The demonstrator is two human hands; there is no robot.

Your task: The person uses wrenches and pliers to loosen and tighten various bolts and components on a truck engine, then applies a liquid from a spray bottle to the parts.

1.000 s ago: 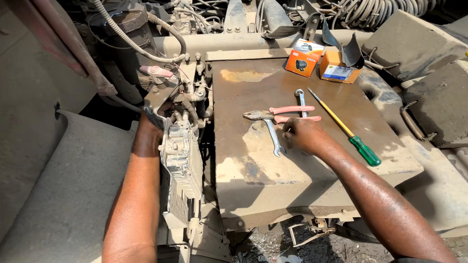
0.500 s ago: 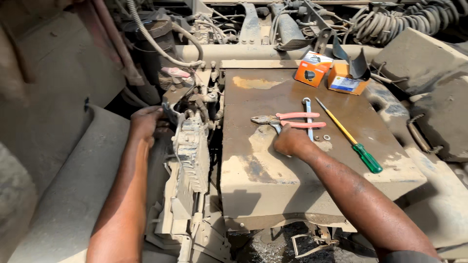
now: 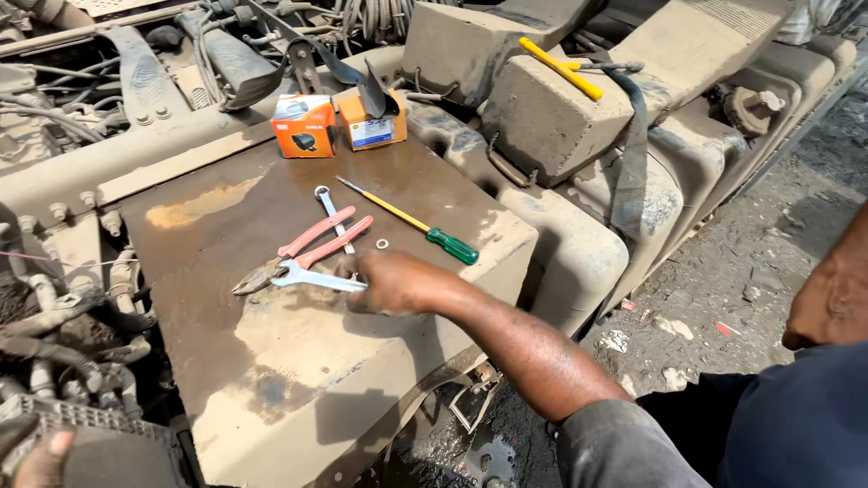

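Spanner (image 3: 312, 279) is gripped by closed fingers of right hand (image 3: 389, 282), low over rusty flat metal cover (image 3: 298, 361) beside dusty engine bay, outdoors. Red-handled pliers (image 3: 303, 255) lie touching it; second spanner (image 3: 333, 213), washer (image 3: 382, 243) and green-handled screwdriver (image 3: 416, 224) are just beyond. Two small orange boxes (image 3: 305, 126) stand at far edge. Left hand (image 3: 36, 461) is at bottom-left corner; finger state cannot be told.
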